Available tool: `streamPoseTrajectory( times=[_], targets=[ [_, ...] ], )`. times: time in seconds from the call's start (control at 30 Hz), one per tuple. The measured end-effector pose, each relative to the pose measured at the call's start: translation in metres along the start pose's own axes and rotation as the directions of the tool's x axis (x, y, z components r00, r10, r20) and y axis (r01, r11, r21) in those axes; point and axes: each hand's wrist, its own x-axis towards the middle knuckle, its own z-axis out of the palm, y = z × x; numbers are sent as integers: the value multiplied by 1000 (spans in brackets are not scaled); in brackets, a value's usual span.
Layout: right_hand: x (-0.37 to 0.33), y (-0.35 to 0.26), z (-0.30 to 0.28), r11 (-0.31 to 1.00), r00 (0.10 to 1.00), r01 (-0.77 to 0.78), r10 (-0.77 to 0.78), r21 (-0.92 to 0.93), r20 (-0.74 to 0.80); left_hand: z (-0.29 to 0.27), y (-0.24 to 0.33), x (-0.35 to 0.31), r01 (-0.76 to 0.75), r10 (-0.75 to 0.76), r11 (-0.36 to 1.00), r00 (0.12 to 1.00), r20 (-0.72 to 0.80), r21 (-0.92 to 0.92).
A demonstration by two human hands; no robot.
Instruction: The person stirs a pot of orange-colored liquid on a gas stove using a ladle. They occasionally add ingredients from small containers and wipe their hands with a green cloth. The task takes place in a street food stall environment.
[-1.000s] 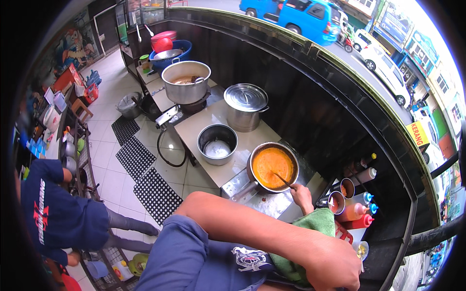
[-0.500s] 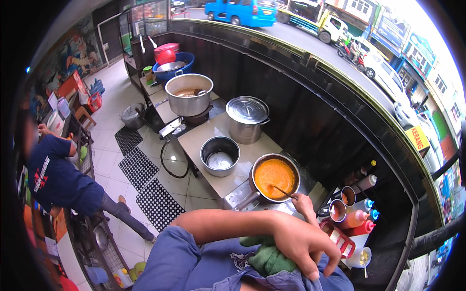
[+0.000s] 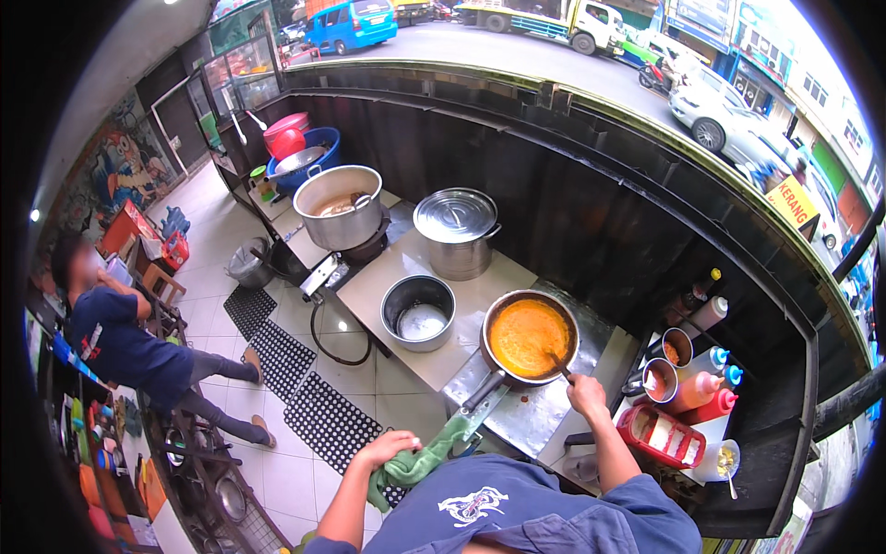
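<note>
My right hand (image 3: 586, 395) grips a dark wooden stirring utensil (image 3: 560, 366). Its lower end dips into thick orange sauce (image 3: 528, 332) in a saucepan (image 3: 486, 342), so the kind of tip is hidden. The pan's long handle (image 3: 484, 391) points back toward me, left of my body. My left hand (image 3: 392, 447) is closed on a green cloth (image 3: 425, 462), below and left of that handle and apart from it. The cloth stretches from my fingers toward the handle's end.
Left of the pan stands an open pot (image 3: 420, 342), with a lidded steel pot (image 3: 459, 258) behind it. A big pot (image 3: 340, 231) sits on a burner farther left. Squeeze bottles (image 3: 711, 406) and a red container (image 3: 637, 425) stand at right. A co-worker (image 3: 129, 342) stands at far left.
My left hand has swung from over my right forearm to the left, bringing the green cloth near the pan handle. My right hand keeps the utensil in the sauce. The co-worker has turned.
</note>
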Motion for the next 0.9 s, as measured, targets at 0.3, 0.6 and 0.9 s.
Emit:
streamPoseTrajectory(
  times=[0.3, 0.6, 0.9],
  targets=[
    [52, -8, 72, 990, 994, 48, -35, 133, -101, -15, -308, 39, 389, -212, 773, 903, -373, 500],
    [-6, -19, 37, 994, 996, -18, 8, 110, 87, -3, -340, 26, 383, -291, 899, 883, -368, 210],
    [35, -17, 52, 953, 988, -136, 152, 269, -39, -11, -327, 29, 380, -276, 895, 884, -377, 236]
  ],
)
